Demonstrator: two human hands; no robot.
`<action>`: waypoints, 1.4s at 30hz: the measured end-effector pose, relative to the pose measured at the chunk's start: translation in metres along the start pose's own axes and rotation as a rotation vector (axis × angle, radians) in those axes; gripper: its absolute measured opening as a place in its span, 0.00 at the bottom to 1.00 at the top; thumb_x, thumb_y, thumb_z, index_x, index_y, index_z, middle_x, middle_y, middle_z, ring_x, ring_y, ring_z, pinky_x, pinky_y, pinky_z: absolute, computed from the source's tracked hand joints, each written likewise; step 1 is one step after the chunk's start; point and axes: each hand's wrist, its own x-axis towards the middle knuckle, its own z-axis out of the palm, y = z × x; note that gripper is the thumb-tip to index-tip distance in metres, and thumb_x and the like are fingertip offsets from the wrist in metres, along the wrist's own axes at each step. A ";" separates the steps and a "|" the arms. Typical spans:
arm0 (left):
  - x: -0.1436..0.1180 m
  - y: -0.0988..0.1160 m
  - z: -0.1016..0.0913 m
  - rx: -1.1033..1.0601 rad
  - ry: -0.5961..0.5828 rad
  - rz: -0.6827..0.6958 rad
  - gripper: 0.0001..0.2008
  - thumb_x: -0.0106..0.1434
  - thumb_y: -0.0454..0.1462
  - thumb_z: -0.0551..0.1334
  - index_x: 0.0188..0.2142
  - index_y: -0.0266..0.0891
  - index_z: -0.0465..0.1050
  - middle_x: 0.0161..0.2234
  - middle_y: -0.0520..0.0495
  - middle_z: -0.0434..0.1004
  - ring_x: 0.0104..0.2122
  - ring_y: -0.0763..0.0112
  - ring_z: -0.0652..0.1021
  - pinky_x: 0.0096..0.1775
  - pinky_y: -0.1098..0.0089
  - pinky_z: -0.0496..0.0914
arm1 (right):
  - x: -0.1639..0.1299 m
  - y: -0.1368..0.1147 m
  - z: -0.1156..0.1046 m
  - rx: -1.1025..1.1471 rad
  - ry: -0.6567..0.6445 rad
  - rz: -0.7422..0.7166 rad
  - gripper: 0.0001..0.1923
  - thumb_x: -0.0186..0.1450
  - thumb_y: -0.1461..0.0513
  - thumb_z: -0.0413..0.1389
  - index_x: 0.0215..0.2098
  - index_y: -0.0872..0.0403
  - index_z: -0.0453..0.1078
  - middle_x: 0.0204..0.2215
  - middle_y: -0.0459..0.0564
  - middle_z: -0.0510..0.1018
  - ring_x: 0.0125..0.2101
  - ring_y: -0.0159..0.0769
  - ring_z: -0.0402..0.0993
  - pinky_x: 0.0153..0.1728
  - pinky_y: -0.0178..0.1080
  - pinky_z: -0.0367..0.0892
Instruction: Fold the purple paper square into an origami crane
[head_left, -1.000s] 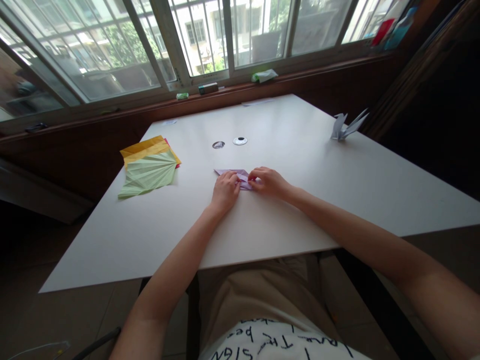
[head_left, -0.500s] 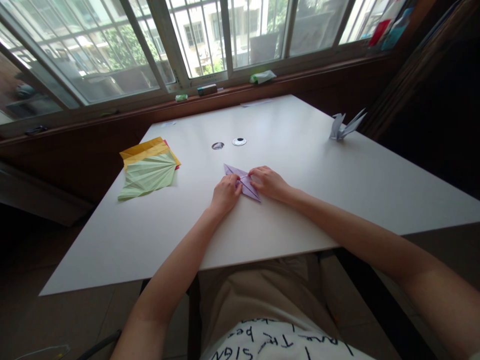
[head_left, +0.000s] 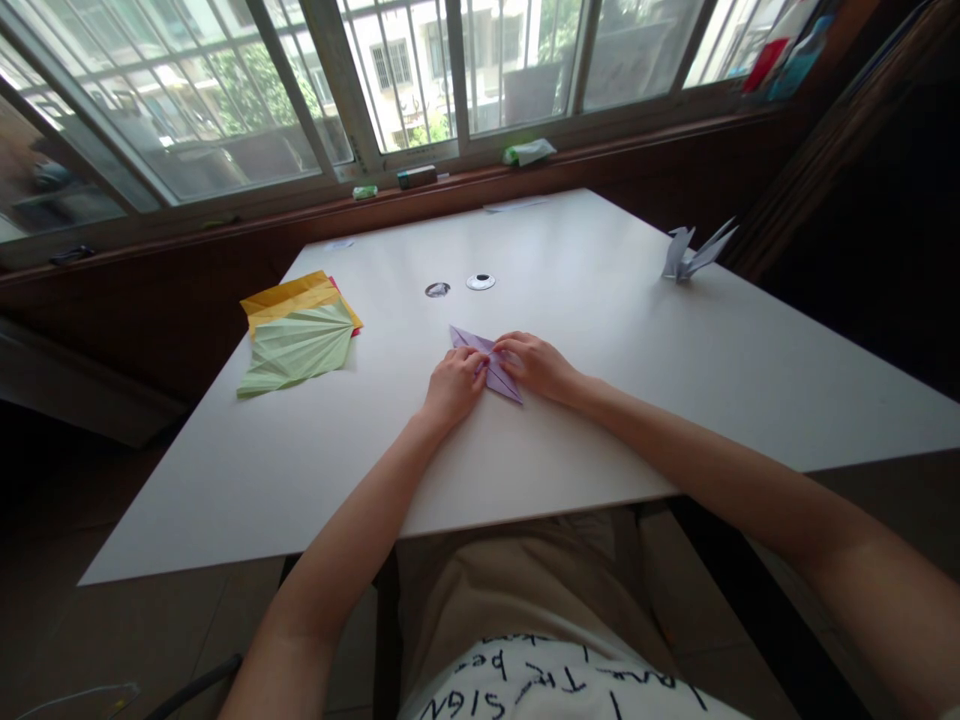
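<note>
Since the head camera is the only view, everything here is read from it: on the white counter (head_left: 360,445), in from its near edge, lies a folded lilac origami diamond (head_left: 509,387), one point towards the far edge and one towards the near. The fingers of the left hand (head_left: 457,378) and right hand (head_left: 535,362) are closed on its middle, seeming to pinch the paper there; the fingertips' exact hold is partly hidden. For a clean fold, I would line up the edges on the centre crease first, keep one hand light as an anchor, and press outward towards the points, flat against the counter. As for writing, the white shirt (head_left: 551,690) carries black handwritten-style lettering, where "SIGN" and "The" seem legible and the rest is cut off or unclear; no brand can be read
</note>
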 end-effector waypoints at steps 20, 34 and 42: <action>0.001 0.002 0.000 0.040 -0.008 0.009 0.13 0.63 0.37 0.51 0.43 0.41 0.70 0.46 0.46 0.71 0.47 0.64 0.69 0.48 0.65 0.66 | 0.001 0.004 0.004 0.019 0.000 -0.100 0.13 0.60 0.67 0.51 0.43 0.56 0.70 0.42 0.52 0.76 0.44 0.41 0.70 0.46 0.44 0.65; 0.001 0.002 -0.001 0.054 -0.019 0.009 0.13 0.63 0.37 0.51 0.43 0.40 0.70 0.45 0.46 0.71 0.46 0.64 0.69 0.48 0.65 0.66 | 0.000 0.002 0.002 0.024 -0.041 -0.044 0.18 0.60 0.68 0.51 0.48 0.56 0.66 0.43 0.53 0.75 0.45 0.41 0.70 0.46 0.43 0.65; 0.001 0.002 -0.001 0.060 -0.021 0.018 0.13 0.63 0.36 0.51 0.44 0.38 0.69 0.45 0.45 0.71 0.46 0.64 0.69 0.49 0.65 0.65 | 0.000 0.001 0.001 0.017 -0.055 -0.043 0.16 0.60 0.66 0.52 0.48 0.56 0.66 0.42 0.53 0.76 0.45 0.41 0.70 0.46 0.42 0.65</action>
